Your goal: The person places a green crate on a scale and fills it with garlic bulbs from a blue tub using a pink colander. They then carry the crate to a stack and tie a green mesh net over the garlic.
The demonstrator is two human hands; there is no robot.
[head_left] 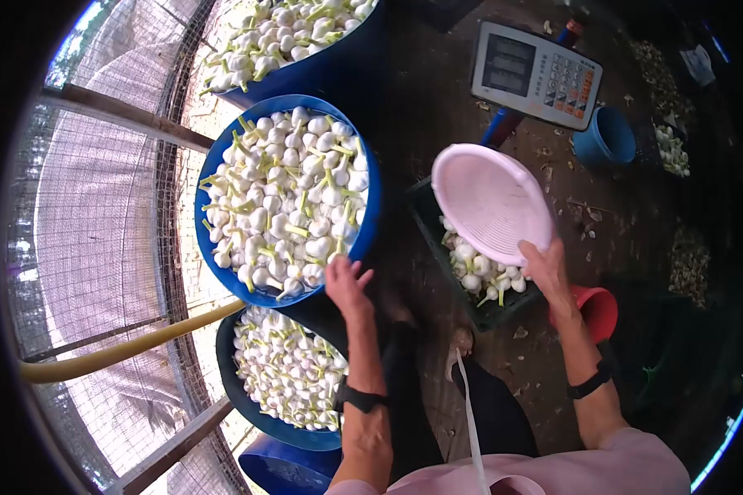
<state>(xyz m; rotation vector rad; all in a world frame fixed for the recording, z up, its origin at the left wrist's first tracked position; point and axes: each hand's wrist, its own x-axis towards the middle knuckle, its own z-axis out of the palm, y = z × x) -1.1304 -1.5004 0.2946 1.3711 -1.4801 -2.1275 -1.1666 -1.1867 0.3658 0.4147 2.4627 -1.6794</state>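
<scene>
A pink basket (491, 200) is being held at its rim by the right hand (546, 272) above a dark crate (437, 235) of garlic; the blue tub (370, 216) rim is being gripped by the left hand (347, 285).

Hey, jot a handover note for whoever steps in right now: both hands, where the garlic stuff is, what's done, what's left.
Left hand: on the near rim of the middle blue tub, which is heaped with garlic bulbs; grip unclear.
Right hand: holds the pink basket by its edge, tilted above the dark crate.
Done: the crate holds some bulbs; the basket looks empty.
Left: three blue tubs are heaped with bulbs. The scale display sits beyond the crate.
</scene>
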